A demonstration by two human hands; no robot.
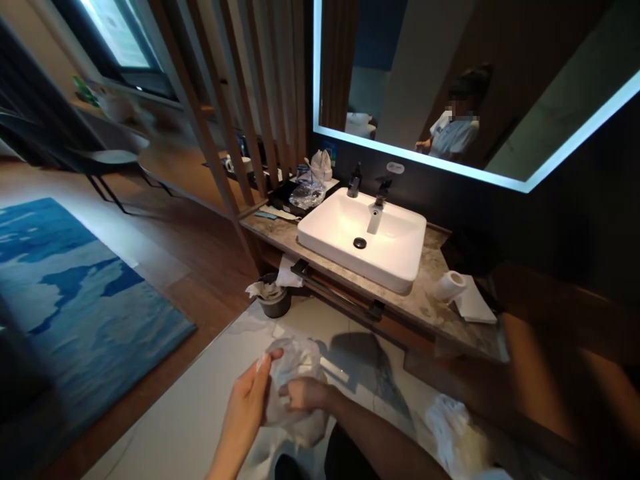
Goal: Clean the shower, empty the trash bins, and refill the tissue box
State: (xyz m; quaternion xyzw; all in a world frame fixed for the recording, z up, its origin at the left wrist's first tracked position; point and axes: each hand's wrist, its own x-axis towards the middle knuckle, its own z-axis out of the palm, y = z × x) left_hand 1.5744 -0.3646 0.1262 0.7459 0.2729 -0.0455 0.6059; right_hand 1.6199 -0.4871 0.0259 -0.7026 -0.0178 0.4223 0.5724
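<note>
Left hand (247, 400) and right hand (305, 393) both clutch a crumpled clear plastic bag (295, 363); white bag (453, 427) lies on floor, right; small bin (275, 303) sits beyond.

We see a whitish translucent plastic bag (295, 380), a glossy white basin (320, 230), a grey-veined marble countertop (420, 313), and a rug (75, 287) patterned in blue and white patches.

Out past the fingers (265, 365), the mirror's lit border (425, 159) glowed hard and a window (117, 33) burned nearly white, while the room stayed dim — and well right of them, a brown shape (545, 347) smeared out of focus, the frame's edges bowing with wide-angle distortion.
</note>
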